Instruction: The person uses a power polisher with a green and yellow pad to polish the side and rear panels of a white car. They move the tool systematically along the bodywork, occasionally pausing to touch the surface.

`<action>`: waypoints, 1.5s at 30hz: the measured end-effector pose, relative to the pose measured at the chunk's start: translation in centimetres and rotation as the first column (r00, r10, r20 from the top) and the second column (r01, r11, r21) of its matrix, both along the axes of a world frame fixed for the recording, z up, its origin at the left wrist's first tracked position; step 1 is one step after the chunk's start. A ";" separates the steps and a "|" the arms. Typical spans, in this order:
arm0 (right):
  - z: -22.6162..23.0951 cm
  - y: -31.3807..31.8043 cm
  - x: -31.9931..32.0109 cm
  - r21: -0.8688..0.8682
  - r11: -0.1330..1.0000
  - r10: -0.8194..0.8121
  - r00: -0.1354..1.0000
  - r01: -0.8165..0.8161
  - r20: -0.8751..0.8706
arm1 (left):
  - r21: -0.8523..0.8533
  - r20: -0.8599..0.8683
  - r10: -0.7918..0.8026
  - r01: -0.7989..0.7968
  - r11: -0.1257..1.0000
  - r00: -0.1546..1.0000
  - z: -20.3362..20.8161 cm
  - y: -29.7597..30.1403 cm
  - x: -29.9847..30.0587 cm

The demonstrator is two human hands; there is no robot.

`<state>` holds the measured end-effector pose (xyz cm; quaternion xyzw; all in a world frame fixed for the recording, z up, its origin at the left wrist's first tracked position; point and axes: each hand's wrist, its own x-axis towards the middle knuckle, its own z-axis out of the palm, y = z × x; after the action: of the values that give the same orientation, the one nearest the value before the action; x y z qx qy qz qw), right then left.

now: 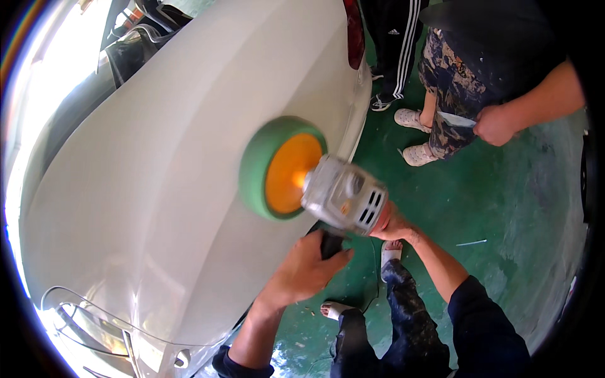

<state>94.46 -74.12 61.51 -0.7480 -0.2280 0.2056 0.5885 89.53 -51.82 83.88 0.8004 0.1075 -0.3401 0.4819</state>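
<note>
A polishing machine [345,194] with a silver head and vent slots is held between my two hands. Its round foam pad, green [253,170] with an orange back [291,173], lies against the white car's rear side panel [189,157]. My left hand [304,269] is closed around the black side handle [331,244]. Behind the silver housing, my right hand [394,223] grips the reddish body, its fingers partly hidden. Blur on the pad's rim suggests that it is spinning.
At the right stands a person in camouflage trousers [441,82], a pale flat piece [457,120] in one hand. Another person's black striped trousers [397,44] show beside the red tail light [354,34]. A thin dark cord [378,277] trails over the green floor [428,195] by my feet.
</note>
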 end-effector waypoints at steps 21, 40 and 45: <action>-9.2 10.0 -15.1 0.088 0.968 0.245 0.962 -0.235 -0.118 | -0.334 -0.414 0.619 -0.744 0.579 0.667 -3.6 5.7 -19.5; -4.1 -3.9 7.1 0.280 0.939 -0.060 0.895 0.202 -0.442 | -0.774 -0.417 0.301 -0.509 0.377 0.857 -0.8 -9.2 13.0; -6.5 -2.3 3.2 0.308 0.917 -0.064 0.858 0.252 -0.510 | -0.690 -0.466 0.350 -0.582 0.432 0.812 -2.0 -7.8 9.1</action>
<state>97.66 -76.39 54.99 -0.5654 -0.0423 0.2925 0.7700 98.60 -59.60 81.88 0.3770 0.2196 -0.3012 0.8479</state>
